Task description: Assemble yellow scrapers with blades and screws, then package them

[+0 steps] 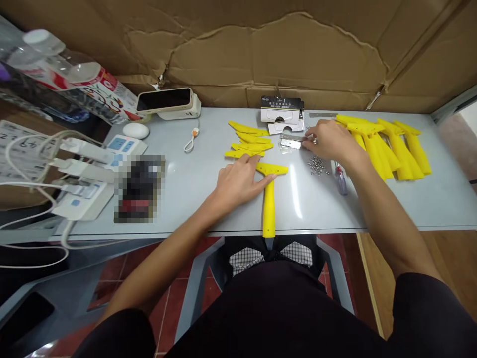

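Head view: glossy gray tabletop (190,176); cardboard (261,59) across the top; center — plain yellow T-shaped handle (269,204), head gripped by left hand (237,180); right hand (330,141) pinching metal blade (292,137).

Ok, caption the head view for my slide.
Left hand resting on a yellow T-shaped handle, right hand at thin metal strips near a pile of small metal pieces.

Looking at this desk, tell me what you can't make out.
In the head view:
Yellow T-shaped handle: part of its crossbar, hidden by the left hand.
Metal strips: their right portion, partly covered by the right hand.
Small metal parts: too small to count.
Pixelated item: details masked by the blocks.
White sheet: cut off by the left edge.
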Demonstrator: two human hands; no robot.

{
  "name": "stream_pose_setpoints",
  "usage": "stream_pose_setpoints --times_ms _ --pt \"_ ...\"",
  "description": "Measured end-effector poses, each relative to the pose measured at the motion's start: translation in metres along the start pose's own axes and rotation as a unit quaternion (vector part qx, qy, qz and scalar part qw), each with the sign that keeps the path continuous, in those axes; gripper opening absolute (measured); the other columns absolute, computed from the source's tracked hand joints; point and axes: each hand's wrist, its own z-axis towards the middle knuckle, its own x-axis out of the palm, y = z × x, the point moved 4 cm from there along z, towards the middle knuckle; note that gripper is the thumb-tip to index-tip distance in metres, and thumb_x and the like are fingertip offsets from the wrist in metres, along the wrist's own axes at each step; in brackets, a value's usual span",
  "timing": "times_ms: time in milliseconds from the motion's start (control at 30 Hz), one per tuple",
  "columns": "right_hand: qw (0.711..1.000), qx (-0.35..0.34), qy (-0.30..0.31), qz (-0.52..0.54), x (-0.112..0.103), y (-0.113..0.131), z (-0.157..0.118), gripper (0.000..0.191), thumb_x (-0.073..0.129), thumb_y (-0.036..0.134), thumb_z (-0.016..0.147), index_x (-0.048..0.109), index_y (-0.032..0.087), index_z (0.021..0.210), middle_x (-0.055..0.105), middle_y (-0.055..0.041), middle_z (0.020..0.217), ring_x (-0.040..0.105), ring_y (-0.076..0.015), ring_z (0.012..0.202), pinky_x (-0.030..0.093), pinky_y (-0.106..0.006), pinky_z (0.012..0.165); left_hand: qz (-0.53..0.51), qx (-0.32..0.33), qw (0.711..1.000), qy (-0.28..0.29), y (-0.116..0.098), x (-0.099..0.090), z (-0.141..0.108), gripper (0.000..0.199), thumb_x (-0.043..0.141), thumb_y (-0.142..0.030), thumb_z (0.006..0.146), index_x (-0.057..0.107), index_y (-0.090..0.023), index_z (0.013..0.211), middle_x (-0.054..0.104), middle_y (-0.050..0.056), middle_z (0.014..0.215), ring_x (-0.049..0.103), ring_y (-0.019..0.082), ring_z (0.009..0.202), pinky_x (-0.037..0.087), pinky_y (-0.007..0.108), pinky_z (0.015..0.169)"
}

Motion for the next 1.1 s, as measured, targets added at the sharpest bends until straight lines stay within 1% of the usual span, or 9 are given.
stream_pose_setpoints --times_ms 167,267,400,500,567,633,733,933,1100 --pt "1.000 -0.011 -0.011 0.023 0.005 -0.006 -0.007 0.021 0.070 0.029 0.096 0.086 0.024 0.109 0.074 -0.0141 0.118 0.068 -0.0326 0.103 0.050 -0.049 0.088 0.018 -0.013 0.998 0.050 -0.003 -0.003 0.002 0.055 0.078 -0.065 0.089 0.080 -0.022 0.123 0.072 0.017 0.116 0.068 0.035 0.085 0.056 0.051 0.079" --pt "0.999 -0.021 -0.010 0.034 0.005 -0.006 -0.007 0.021 0.069 0.025 0.095 0.085 0.023 0.108 0.076 -0.0140 0.111 0.068 -0.0328 0.101 0.050 -0.049 0.086 0.014 -0.011 0.997 0.073 -0.009 -0.008 0.003 0.049 0.080 -0.063 0.088 0.077 -0.021 0.111 0.071 0.016 0.115 0.067 0.033 0.085 0.055 0.048 0.077" --pt "0.998 -0.018 0.003 0.056 0.007 -0.004 -0.004 0.031 0.065 0.016 0.094 0.086 0.021 0.116 0.079 -0.0127 0.098 0.069 -0.0329 0.099 0.049 -0.048 0.086 -0.050 -0.018 0.995 0.090 -0.015 -0.015 0.006 0.040 0.088 -0.055 0.082 0.064 -0.024 0.085 0.072 0.007 0.090 0.064 0.027 0.079 0.049 0.039 0.069" --pt "0.998 -0.011 0.004 0.062 0.007 -0.004 -0.004 0.031 0.064 0.013 0.093 0.086 0.020 0.114 0.078 -0.0127 0.096 0.069 -0.0321 0.097 0.050 -0.047 0.086 -0.151 -0.052 0.982 0.102 -0.018 -0.017 0.008 0.039 0.092 -0.044 0.078 0.059 -0.025 0.085 0.068 0.000 0.074 0.062 0.022 0.069 0.044 0.034 0.061" --pt "0.998 -0.013 -0.003 0.059 0.006 -0.003 -0.005 0.029 0.064 0.014 0.094 0.086 0.020 0.112 0.078 -0.0148 0.105 0.069 -0.0330 0.101 0.051 -0.047 0.087 -0.262 -0.075 0.955 0.117 -0.022 -0.015 0.009 0.039 0.092 -0.037 0.077 0.058 -0.025 0.090 0.068 -0.002 0.072 0.064 0.018 0.064 0.045 0.031 0.057" --pt "0.998 -0.014 -0.006 0.056 0.006 -0.002 -0.006 0.027 0.064 0.017 0.095 0.085 0.019 0.113 0.077 -0.0169 0.113 0.069 -0.0355 0.105 0.052 -0.049 0.088 -0.380 -0.113 0.907 0.143 -0.026 -0.010 0.009 0.041 0.092 -0.031 0.077 0.058 -0.024 0.098 0.073 -0.002 0.077 0.070 0.017 0.066 0.050 0.029 0.058" --pt "0.998 -0.013 0.008 0.068 0.006 -0.002 -0.006 0.031 0.062 0.017 0.096 0.082 0.019 0.120 0.077 -0.0175 0.110 0.068 -0.0382 0.108 0.052 -0.051 0.091 -0.496 -0.173 0.836 0.158 -0.030 -0.003 0.009 0.043 0.094 -0.027 0.076 0.064 -0.019 0.105 0.079 0.004 0.093 0.077 0.018 0.076 0.062 0.031 0.069" --pt "0.995 -0.011 0.044 0.086 0.006 -0.002 -0.002 0.025 0.062 0.012 0.094 0.081 0.021 0.108 0.073 -0.0145 0.098 0.067 -0.0348 0.100 0.051 -0.049 0.086 -0.629 -0.229 0.721 0.180 -0.033 0.010 0.007 0.026 0.091 -0.031 0.087 0.076 -0.013 0.097 0.080 0.012 0.104 0.079 0.021 0.087 0.070 0.037 0.081" --pt "0.993 -0.031 0.025 0.113 0.008 -0.004 -0.002 0.026 0.064 0.012 0.094 0.080 0.021 0.112 0.070 -0.0130 0.096 0.066 -0.0347 0.105 0.051 -0.051 0.093 -0.680 -0.273 0.653 0.191 -0.038 0.013 0.004 0.027 0.077 -0.038 0.103 0.068 -0.023 0.124 0.081 0.014 0.111 0.084 0.031 0.090 0.073 0.047 0.071"
